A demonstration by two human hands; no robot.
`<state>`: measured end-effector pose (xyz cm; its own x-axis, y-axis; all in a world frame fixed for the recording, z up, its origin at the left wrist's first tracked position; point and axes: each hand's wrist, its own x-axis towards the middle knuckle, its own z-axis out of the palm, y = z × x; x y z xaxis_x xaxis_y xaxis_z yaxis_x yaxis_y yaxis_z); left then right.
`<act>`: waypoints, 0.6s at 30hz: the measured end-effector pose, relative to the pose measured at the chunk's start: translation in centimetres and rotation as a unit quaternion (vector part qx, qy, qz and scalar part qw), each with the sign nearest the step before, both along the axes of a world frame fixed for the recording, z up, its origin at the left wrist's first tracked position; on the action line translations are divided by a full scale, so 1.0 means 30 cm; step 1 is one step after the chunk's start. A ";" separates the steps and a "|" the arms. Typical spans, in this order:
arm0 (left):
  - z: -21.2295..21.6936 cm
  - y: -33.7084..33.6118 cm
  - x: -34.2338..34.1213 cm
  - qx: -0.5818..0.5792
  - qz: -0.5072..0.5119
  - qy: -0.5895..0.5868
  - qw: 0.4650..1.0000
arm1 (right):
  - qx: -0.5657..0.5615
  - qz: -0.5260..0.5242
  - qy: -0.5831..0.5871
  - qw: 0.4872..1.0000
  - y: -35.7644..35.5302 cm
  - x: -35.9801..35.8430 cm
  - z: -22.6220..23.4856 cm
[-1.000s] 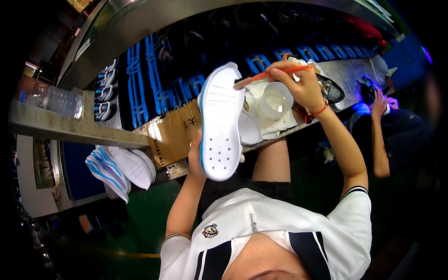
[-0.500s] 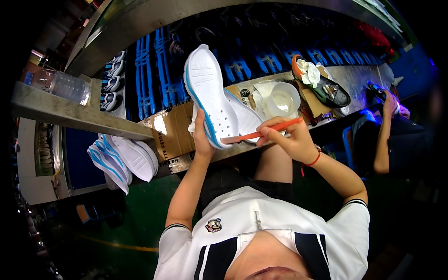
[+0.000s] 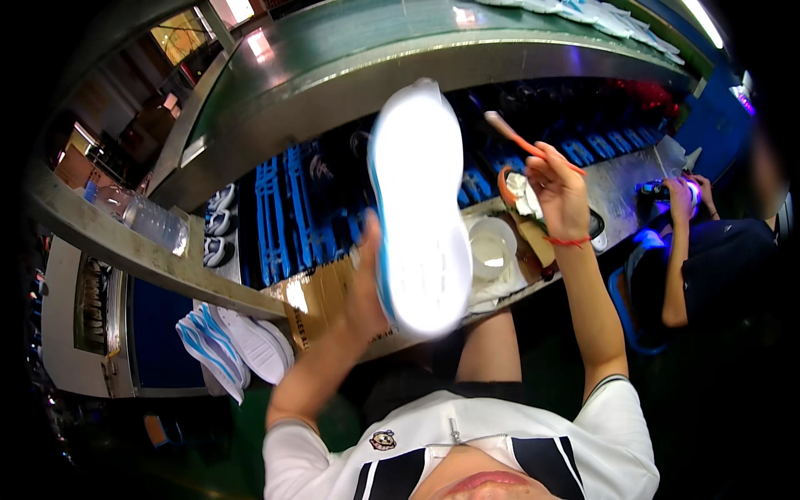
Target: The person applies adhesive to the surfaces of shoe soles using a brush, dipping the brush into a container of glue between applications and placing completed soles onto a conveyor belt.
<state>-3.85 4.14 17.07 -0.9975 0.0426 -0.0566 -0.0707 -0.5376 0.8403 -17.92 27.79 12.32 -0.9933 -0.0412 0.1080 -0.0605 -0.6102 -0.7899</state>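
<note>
Curving across the top runs a long grey-green conveyor (image 3: pixel 350 50), and under it sit rows of blue racks (image 3: pixel 287 212) in shadow, with a steel tabletop (image 3: pixel 621 187) stretching off to the right. Up in the middle of the view, lifted well clear of the tabletop, is the white shoe sole (image 3: pixel 421 208) with its blue edge, bright under the light and pointing toe-up. The left hand (image 3: pixel 367 287) grips it from the side, fingers closed around its lower half. Off to the left, a stack of white and blue soles (image 3: pixel 233 342) lies below a ledge, and a clear plastic bottle (image 3: pixel 146 218) rests on that ledge. A brown cardboard box (image 3: pixel 312 300) sits just behind the left hand. Beside the sole, a white bowl (image 3: pixel 492 248) stands on the tabletop. The right hand (image 3: pixel 557 192) is raised near the sole's right side, fingers pinched tight on an orange brush (image 3: pixel 521 142). Far right, another person's hand (image 3: pixel 685 193) works at the tabletop.
</note>
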 end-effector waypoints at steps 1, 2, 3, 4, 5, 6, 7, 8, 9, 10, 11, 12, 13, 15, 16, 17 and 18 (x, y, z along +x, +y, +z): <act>0.126 -0.001 -0.126 0.085 0.007 0.046 0.995 | -0.022 0.013 0.024 0.999 0.043 0.005 0.012; 0.242 -0.019 -0.254 -0.021 0.022 0.149 0.988 | -0.039 0.000 0.022 0.999 0.081 0.017 0.016; 0.338 -0.044 -0.400 -0.097 0.107 0.183 0.972 | -0.035 0.015 0.027 0.999 0.111 0.034 0.015; 0.455 -0.068 -0.542 -0.018 0.108 0.183 0.977 | -0.029 0.020 0.024 0.999 0.137 0.057 0.008; 0.443 -0.100 -0.606 -0.037 0.057 0.214 0.975 | -0.034 0.039 0.034 0.998 0.157 0.081 -0.003; 0.440 -0.123 -0.663 -0.066 0.038 0.226 0.971 | -0.027 0.037 0.006 0.999 0.174 0.109 -0.018; 0.426 -0.137 -0.701 -0.094 0.021 0.235 0.967 | 0.002 0.033 -0.004 0.999 0.194 0.141 -0.036; 0.390 -0.142 -0.705 -0.123 0.004 0.237 0.964 | 0.022 0.043 -0.010 0.999 0.213 0.179 -0.058; 0.343 -0.142 -0.683 -0.153 -0.013 0.234 0.960 | 0.045 0.046 -0.018 0.998 0.230 0.206 -0.080; 0.303 -0.135 -0.654 -0.176 -0.048 0.264 0.947 | 0.062 0.056 -0.019 0.996 0.248 0.235 -0.104; 0.203 -0.132 -0.567 -0.327 -0.120 0.254 0.902 | 0.084 0.055 -0.040 0.994 0.260 0.255 -0.131; 0.114 -0.130 -0.490 -0.509 -0.195 0.313 0.778 | 0.096 0.049 -0.054 0.993 0.273 0.276 -0.158; 0.024 -0.128 -0.418 -0.582 -0.275 0.347 0.682 | 0.108 0.056 -0.053 0.991 0.277 0.287 -0.183; -0.150 -0.145 -0.312 -0.822 -0.380 0.207 0.371 | 0.141 0.049 -0.081 0.985 0.278 0.300 -0.225; -0.226 -0.165 -0.287 -0.845 -0.384 0.198 0.316 | 0.163 0.037 -0.092 0.982 0.272 0.299 -0.242; -0.289 -0.186 -0.273 -0.847 -0.352 0.241 0.317 | 0.187 0.038 -0.074 0.979 0.263 0.293 -0.254; -0.336 -0.208 -0.266 -0.852 -0.340 0.257 0.304 | 0.220 0.025 -0.058 0.973 0.249 0.284 -0.264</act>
<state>-11.82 -2.09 6.99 -0.6860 0.5950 -0.4189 0.6980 0.7007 -0.1478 -9.41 35.25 4.40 -0.9933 -0.1070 -0.0434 0.0653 -0.2103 -0.9754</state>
